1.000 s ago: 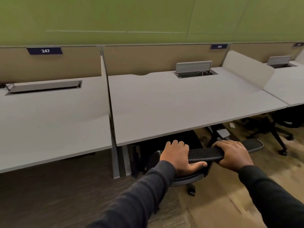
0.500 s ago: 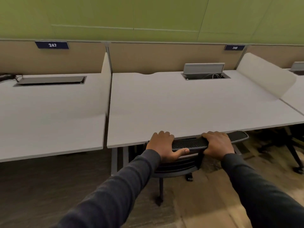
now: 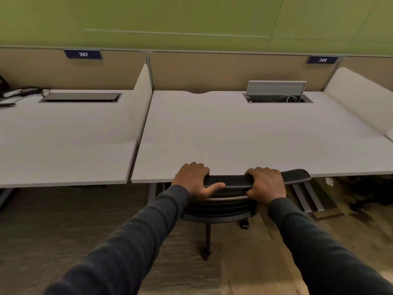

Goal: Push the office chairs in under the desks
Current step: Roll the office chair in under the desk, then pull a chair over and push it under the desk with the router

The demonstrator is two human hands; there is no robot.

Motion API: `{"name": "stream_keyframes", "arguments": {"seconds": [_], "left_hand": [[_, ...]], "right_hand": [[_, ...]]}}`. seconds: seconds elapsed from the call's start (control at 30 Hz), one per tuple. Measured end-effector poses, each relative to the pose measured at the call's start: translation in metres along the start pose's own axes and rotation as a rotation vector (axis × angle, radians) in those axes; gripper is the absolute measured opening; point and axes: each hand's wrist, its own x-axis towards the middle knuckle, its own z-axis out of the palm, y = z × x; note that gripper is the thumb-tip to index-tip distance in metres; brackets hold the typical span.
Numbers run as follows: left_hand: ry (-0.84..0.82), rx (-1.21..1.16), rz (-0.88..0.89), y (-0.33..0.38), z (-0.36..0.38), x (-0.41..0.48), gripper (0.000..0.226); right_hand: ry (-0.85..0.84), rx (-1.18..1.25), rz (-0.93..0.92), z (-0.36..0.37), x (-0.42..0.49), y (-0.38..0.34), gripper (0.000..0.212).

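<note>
A black office chair [image 3: 229, 181] with a mesh backrest stands at the front edge of the white desk [image 3: 244, 135] labelled 248. Its backrest top lies level with the desk edge, and its seat and most of its base are hidden under the desk. One leg with a caster sticks out toward me. My left hand [image 3: 194, 180] is shut on the left end of the backrest top, thumb along its near side. My right hand [image 3: 265, 185] grips the backrest top further right.
A second white desk [image 3: 63, 141], labelled 247, adjoins on the left, with cables at its far left corner. An open cable hatch [image 3: 276, 91] sits at the back of desk 248. Desk legs [image 3: 306, 196] stand to the chair's right. Carpet floor lies in front.
The chair has rolled forward under the desk with both hands on its backrest; the backrest top now meets the desk edge. My view has moved closer to the desk.
</note>
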Motion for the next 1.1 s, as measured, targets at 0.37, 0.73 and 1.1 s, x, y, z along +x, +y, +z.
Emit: {"name": "stream_keyframes", "arguments": {"seconds": [0.37,0.73,1.1], "left_hand": [[0.128,-0.046,-0.136,-0.006,0.018,-0.057,0.086],[0.014,-0.02,-0.258,-0.068,0.026,-0.197,0.093],[-0.085,-0.01,-0.27,-0.171,0.01,-0.376,0.093]], "right_hand": [[0.238,0.103,0.089,0.021,-0.024,-0.037,0.104],[0.294,0.213,0.008,0.072,-0.11,-0.182,0.098],[0.091,0.272,0.038,0.099,-0.215,-0.359,0.085]]}}
